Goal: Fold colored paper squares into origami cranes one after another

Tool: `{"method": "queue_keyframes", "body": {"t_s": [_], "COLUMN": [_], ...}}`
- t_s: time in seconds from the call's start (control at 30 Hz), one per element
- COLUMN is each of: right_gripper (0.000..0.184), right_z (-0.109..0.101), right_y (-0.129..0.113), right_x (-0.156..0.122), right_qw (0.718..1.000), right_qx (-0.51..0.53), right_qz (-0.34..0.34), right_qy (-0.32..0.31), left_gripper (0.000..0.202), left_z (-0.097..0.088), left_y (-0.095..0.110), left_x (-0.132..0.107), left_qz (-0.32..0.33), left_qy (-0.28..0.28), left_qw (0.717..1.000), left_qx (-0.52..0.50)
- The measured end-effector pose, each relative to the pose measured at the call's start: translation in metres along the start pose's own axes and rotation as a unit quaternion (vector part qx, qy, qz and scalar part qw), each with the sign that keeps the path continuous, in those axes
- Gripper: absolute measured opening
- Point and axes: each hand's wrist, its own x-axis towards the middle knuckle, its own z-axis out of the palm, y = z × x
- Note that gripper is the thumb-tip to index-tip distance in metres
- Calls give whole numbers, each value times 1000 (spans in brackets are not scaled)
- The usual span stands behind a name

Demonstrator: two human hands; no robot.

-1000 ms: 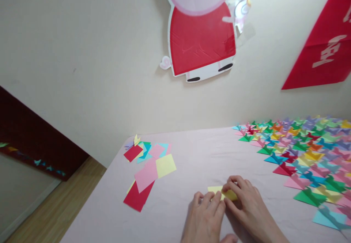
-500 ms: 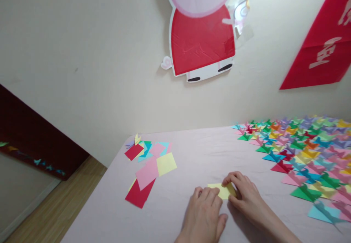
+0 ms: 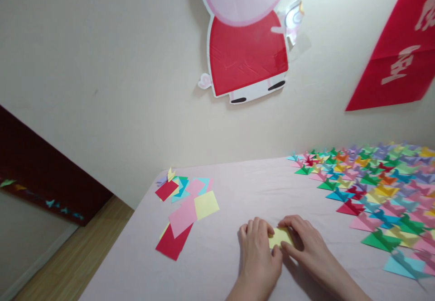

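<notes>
A small piece of yellow paper point(image 3: 280, 236), apparently folded into a rectangle, lies on the pale cloth-covered table point(image 3: 251, 192) between my hands. My left hand point(image 3: 258, 249) grips its left end, with thumb and fingers at the edge. At the other end, my right hand point(image 3: 301, 237) pinches the paper between thumb and index finger. Parts of the paper's two ends are hidden beneath my fingers.
Loose paper squares, among them a pink sheet point(image 3: 182, 218), a yellow sheet point(image 3: 207, 205) and a red sheet point(image 3: 174, 242), lie to the left. Many folded paper cranes point(image 3: 380, 237) stand in rows on the right. A wall point(image 3: 152, 88) borders the table's far edge.
My left hand has shifted right and its thumb has moved in to the paper's edge. More of the paper's left end is now covered. My right hand stays nearly in place.
</notes>
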Motion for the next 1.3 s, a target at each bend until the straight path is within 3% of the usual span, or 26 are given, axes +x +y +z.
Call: {"method": "queue_keyframes", "body": {"t_s": [0.23, 0.4, 0.63, 1.07, 1.3], "right_gripper": [28, 35, 30, 22, 21], "right_z": [3, 3, -1, -2, -11], "right_y": [-8, 1, 7, 19, 6], "right_x": [-2, -3, -4, -10, -13], "right_qw": [999, 1000, 999, 996, 991], "right_qx": [-35, -4, 42, 35, 1], "right_qz": [8, -13, -27, -80, -132], "right_qy": [20, 17, 16, 12, 21], "left_gripper": [43, 63, 81, 64, 52], "left_z": [-12, -15, -19, -17, -18], "left_y": [0, -12, -23, -20, -16], "left_x": [6, 6, -5, -7, -8], "left_qz": [-38, -12, 19, 48, 49], "left_qy": [-71, -78, -50, -41, -33], "left_qw": [996, 993, 985, 992, 995], "left_qx": [-35, -90, -166, -105, -75]}}
